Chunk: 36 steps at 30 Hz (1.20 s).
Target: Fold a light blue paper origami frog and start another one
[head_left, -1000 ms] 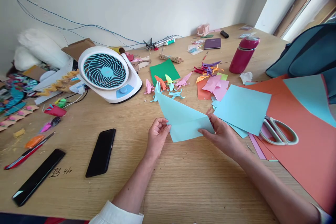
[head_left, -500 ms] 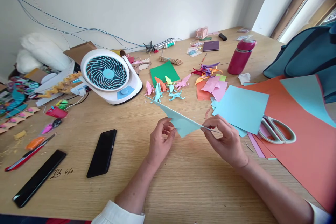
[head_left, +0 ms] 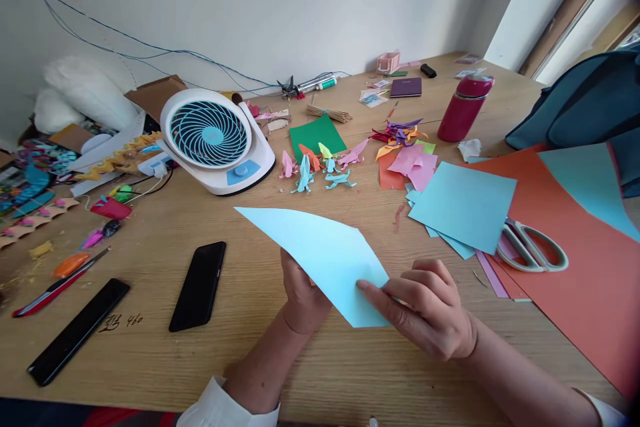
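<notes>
A light blue sheet of paper (head_left: 320, 247) is held up over the middle of the table, slightly curved, its far left corner pointing away from me. My right hand (head_left: 425, 313) pinches its lower right edge, the thumb lying on top and the other fingers curled at the side and beneath. Under the left part of the sheet is my left hand (head_left: 303, 297); the paper covers its fingers, so their grip is hidden. Beyond the sheet stand several small folded paper figures (head_left: 304, 175) in blue, pink, orange and green, in front of a green paper square (head_left: 320, 133).
Light blue sheets (head_left: 465, 203) lie stacked at right, beside scissors (head_left: 535, 247) on large orange paper (head_left: 590, 293). A magenta bottle (head_left: 465, 107) stands behind them. On the left are a white fan (head_left: 240, 173), a phone (head_left: 197, 287), a black case (head_left: 80, 330) and a utility knife (head_left: 60, 283).
The blue sheet has turned from nearly edge-on to show its broad face and come nearer to me. My left hand has gone beneath it; my right hand has moved lower.
</notes>
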Each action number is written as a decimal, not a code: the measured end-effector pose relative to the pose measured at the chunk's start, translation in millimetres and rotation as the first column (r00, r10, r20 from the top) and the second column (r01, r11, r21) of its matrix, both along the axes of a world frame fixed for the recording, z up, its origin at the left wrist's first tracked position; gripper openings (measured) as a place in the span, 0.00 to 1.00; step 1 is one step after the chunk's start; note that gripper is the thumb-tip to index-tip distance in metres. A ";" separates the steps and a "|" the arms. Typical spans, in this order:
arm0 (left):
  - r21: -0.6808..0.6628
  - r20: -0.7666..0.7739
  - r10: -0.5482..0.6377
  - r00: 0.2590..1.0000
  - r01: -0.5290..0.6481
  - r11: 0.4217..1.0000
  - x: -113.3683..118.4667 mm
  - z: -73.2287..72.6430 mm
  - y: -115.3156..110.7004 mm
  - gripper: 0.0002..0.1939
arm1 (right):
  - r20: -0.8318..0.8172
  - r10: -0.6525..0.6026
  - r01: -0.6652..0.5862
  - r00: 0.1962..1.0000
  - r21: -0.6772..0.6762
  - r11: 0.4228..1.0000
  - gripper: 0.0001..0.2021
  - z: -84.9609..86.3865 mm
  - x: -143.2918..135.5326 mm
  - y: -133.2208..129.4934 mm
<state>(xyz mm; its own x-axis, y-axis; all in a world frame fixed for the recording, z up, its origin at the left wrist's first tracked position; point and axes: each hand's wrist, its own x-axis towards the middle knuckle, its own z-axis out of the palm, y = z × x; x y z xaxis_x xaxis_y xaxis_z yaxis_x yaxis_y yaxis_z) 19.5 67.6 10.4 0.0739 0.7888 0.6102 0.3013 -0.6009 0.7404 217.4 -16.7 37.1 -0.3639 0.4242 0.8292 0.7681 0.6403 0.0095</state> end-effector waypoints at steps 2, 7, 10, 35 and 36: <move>0.261 0.000 0.086 0.996 -0.083 0.962 0.5 4.8 1.1 0.17 | 0.002 -0.010 0.010 1.000 0.026 1.000 0.14 1.1 -2.2 -0.3; 0.471 -0.103 0.108 0.989 -0.047 0.881 -0.2 22.4 0.8 0.22 | -0.045 -0.054 0.053 0.998 -0.016 0.998 0.16 -1.8 -2.2 2.7; 0.463 -0.343 0.105 0.934 0.070 0.883 -1.6 24.6 -4.1 0.17 | -0.017 -0.057 0.056 0.998 -0.062 0.996 0.16 -1.4 -1.8 4.0; -0.079 -0.757 -0.293 0.584 0.364 0.928 -65.9 -6.0 -11.7 0.16 | 0.169 0.267 -0.117 0.949 -0.596 0.795 0.11 -32.4 12.4 28.8; -0.068 -0.779 -0.276 0.563 0.362 0.930 -68.7 -6.1 -12.8 0.18 | 0.182 0.265 -0.109 0.947 -0.594 0.797 0.11 -33.2 11.3 26.9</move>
<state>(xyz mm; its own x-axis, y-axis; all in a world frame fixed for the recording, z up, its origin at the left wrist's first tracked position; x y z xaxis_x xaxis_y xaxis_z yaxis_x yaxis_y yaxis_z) -49.2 54.8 4.3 0.7807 0.5638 0.2695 0.5018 -0.8226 0.2675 228.6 10.2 3.9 -0.6420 0.6912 0.3318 0.6544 0.7195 -0.2326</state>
